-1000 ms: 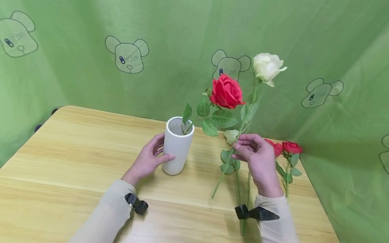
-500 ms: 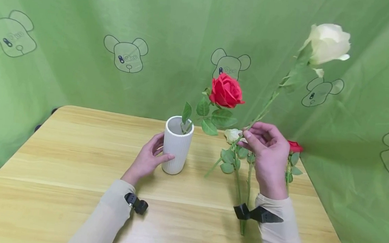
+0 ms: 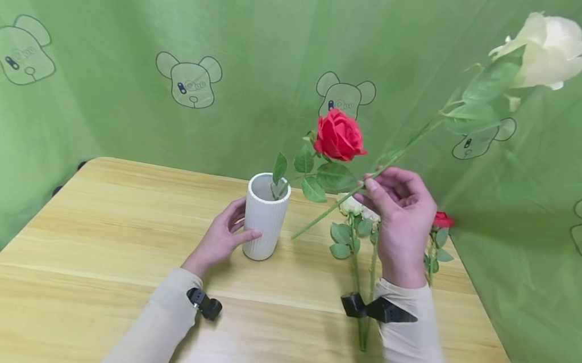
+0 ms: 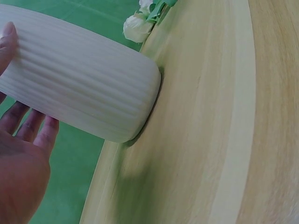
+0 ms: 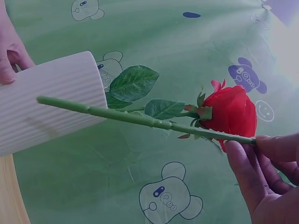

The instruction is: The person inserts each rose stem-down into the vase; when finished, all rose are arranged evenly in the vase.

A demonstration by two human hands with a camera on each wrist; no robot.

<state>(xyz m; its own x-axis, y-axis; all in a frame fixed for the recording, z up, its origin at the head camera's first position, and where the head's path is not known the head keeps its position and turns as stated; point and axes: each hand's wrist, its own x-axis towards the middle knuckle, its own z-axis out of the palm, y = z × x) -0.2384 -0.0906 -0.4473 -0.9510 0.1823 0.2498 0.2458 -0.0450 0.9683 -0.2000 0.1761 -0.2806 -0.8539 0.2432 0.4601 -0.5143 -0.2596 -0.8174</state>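
My left hand [image 3: 222, 234] holds the ribbed white vase [image 3: 265, 228] around its side, thumb in front and fingers behind. The vase stands upright on the table, and one red rose [image 3: 339, 135] leans out of it to the right. Between thumb and fingertips my right hand [image 3: 403, 219] pinches the stem of a white rose [image 3: 549, 52]. That rose slants, bloom up at the far right, with its bare stem end low near the vase. In the right wrist view the stem [image 5: 135, 119] crosses in front of the vase and the red rose.
More white roses [image 3: 352, 204] lie on the wooden table [image 3: 112, 236] beneath my right hand, stems toward me. Another red rose [image 3: 443, 219] lies by the right edge, partly behind the hand. A green curtain [image 3: 261, 42] with bear-head drawings surrounds the table.
My right hand has risen slightly and tipped the white rose: its bloom swung up and right, its stem end up and left toward the vase. The left hand and vase stayed put.
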